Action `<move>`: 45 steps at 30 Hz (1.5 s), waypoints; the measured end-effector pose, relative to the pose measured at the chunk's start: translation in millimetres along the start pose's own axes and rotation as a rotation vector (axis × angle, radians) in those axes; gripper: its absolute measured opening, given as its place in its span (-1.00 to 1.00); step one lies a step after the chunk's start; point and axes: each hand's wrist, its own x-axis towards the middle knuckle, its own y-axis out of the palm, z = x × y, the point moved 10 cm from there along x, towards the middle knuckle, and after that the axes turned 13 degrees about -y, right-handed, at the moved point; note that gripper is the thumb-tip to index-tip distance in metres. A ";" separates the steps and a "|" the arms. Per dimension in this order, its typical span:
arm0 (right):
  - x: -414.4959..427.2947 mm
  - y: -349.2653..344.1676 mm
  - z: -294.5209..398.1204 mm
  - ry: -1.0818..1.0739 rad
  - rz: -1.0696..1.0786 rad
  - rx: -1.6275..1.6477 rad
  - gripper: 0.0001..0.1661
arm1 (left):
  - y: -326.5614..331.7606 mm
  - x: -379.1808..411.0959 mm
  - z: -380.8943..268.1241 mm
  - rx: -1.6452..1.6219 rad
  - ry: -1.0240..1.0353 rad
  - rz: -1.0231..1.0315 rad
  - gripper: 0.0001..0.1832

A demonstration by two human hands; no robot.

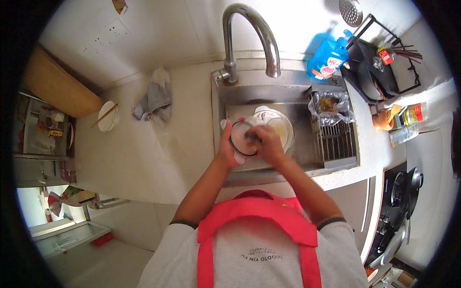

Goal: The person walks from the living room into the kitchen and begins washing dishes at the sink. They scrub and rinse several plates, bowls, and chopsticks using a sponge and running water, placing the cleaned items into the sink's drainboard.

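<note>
My left hand (226,149) grips a round, dark-rimmed piece that looks like a glass lid or shallow bowl (239,138), held tilted over the sink. Inside its rim, my right hand (270,144) has its fingers closed around a small dark object (253,135), too blurred to name. White dishes (287,118) sit in the stainless steel sink (302,154) just beyond my hands, partly covered by the right one. A pale rounded edge also shows under my left hand.
A curved faucet (272,54) arches over the sink. At right are a wire drain rack (335,145), a plastic-lined strainer (328,106) and a blue pump bottle (327,59). Leftward lie a grey cloth (156,97) and a white bowl (108,122) with chopsticks. A gas stove (390,212) stands far right.
</note>
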 end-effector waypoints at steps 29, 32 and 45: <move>-27.9 18.4 -18.5 0.203 0.366 0.285 -0.41 | -56.8 24.2 2.5 0.072 -0.088 -0.447 -0.38; -37.4 -5.1 -58.1 0.485 0.036 0.658 -0.51 | -41.4 18.5 -8.0 0.443 -0.087 -0.508 -0.48; -50.6 -106.1 -79.1 0.494 -0.607 -0.105 -0.65 | -36.8 5.3 -19.3 0.724 0.044 -0.524 -0.71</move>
